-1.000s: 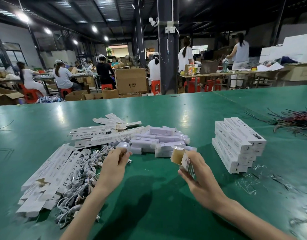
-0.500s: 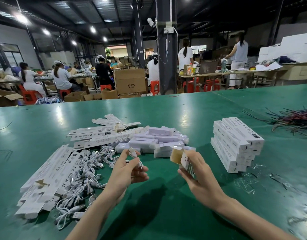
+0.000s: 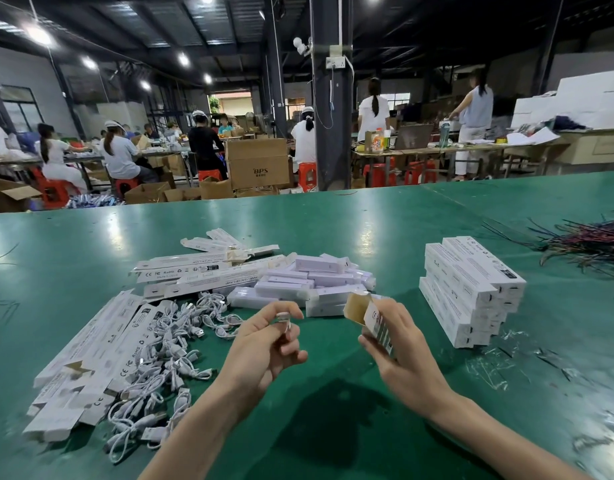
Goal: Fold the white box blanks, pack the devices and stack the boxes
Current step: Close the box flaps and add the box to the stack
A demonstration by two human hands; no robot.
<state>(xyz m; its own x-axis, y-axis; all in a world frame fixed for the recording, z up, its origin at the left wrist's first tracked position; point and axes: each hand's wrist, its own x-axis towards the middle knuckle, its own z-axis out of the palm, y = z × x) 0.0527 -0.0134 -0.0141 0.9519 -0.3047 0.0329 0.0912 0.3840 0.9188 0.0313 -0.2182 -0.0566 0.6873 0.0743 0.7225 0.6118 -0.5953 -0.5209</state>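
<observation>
My right hand (image 3: 407,351) grips a folded white box (image 3: 371,317) with its brown open end pointing up and left. My left hand (image 3: 264,344) pinches a small coiled white cable (image 3: 283,319) just left of the box opening, a short gap between them. Flat white box blanks (image 3: 91,348) lie fanned at the left, with more blanks (image 3: 201,275) behind. A heap of white cables (image 3: 163,355) sits beside them. Several pale lilac devices (image 3: 305,282) are piled at centre. Packed boxes (image 3: 468,285) stand stacked at the right.
The green table (image 3: 333,427) stretches wide. Scraps of clear plastic film (image 3: 499,362) lie at the right front, and a bundle of coloured wires (image 3: 589,240) sits at the far right. Seated and standing people, cartons and red stools fill the hall behind.
My left hand lifted a cable from the heap and carried it right, toward the box opening. My right hand kept the box almost still.
</observation>
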